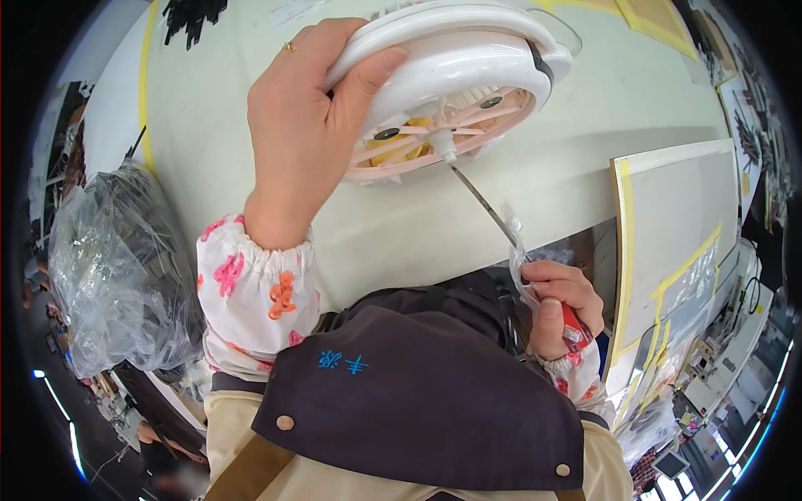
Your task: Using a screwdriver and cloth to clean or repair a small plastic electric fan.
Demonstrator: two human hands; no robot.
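My left hand (302, 125) grips the upper left rim of a round white plastic housing (468, 67), thumb in front, and holds it tilted at the table. Inside its lower opening shows a pale pink spoked ring (511, 121) with dark round spots and something yellow behind it. A white hub (444, 144) sticks out at the middle. My right hand (565, 302) is closed around the red handle of a screwdriver (483, 202). Its long metal shaft slants up to the hub, the tip at or just beside it. Crumpled clear plastic film (520, 265) hangs around the shaft near my fingers.
A pale table (251, 200) with yellow tape lines spreads before me. Black strips (190, 18) lie at the far left. A large clear plastic bag (117, 275) bulges at the left edge. On the right stands a taped board (681, 217), close to my right hand.
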